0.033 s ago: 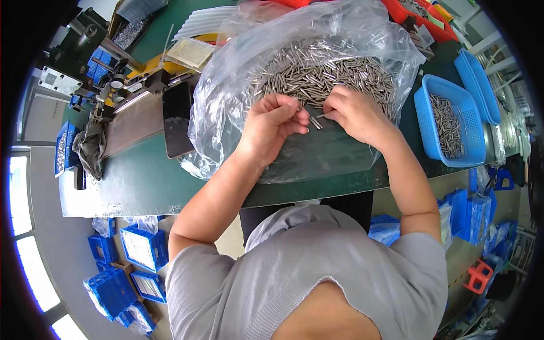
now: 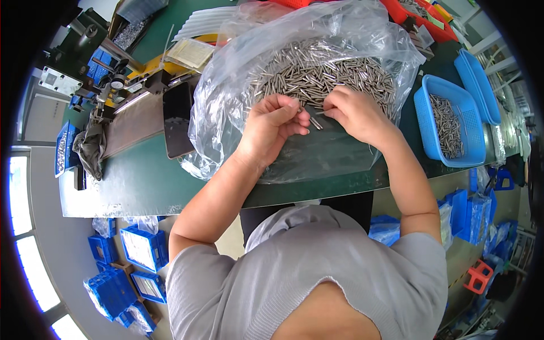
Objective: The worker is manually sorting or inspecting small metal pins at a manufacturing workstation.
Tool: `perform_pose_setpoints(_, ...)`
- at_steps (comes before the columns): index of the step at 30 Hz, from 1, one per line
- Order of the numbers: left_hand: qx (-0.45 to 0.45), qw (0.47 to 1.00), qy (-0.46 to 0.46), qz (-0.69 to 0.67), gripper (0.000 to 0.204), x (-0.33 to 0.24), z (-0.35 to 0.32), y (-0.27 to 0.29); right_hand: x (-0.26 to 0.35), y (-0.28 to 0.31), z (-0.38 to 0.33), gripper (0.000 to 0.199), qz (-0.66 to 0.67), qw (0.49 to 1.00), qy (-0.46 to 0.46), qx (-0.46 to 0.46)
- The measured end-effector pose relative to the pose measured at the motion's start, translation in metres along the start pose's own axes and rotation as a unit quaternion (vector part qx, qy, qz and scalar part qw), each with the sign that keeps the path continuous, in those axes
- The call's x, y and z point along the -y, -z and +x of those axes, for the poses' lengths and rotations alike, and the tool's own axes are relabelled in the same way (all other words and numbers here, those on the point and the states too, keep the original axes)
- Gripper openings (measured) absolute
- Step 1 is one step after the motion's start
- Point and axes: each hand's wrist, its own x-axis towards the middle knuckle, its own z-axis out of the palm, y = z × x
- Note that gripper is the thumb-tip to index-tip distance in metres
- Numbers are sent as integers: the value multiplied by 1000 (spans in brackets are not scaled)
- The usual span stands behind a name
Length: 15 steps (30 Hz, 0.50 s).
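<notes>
I am sorting small metal pins (image 2: pixel 317 73) heaped in an open clear plastic bag (image 2: pixel 226 113) on the green counter (image 2: pixel 136 181). My left hand (image 2: pixel 272 122) is curled, its fingers (image 2: pixel 294 122) pinched together at the near edge of the heap, probably on a pin or two, though that is too small to tell. My right hand (image 2: pixel 354 113), just beside it, nips a single pin at its fingertips. I judge this the picking step; next calls for a clean carry right to the blue basket (image 2: pixel 422 113).
</notes>
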Motion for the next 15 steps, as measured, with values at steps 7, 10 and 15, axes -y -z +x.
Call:
perform_pose_setpoints(7, 41, 998, 28, 29, 10, 2, -1, -3, 20, 10, 1, 9, 226, 970, -72, -46)
perform_pose_setpoints(10, 52, 997, 38, 29, 10, 5, -2, -3, 23, 7, 1, 10, 211, 973, -72, -65)
perform_pose_setpoints(15, 49, 998, 37, 11, 10, 8, -1, -3, 30, 8, 1, 12, 192, 976, -52, -85)
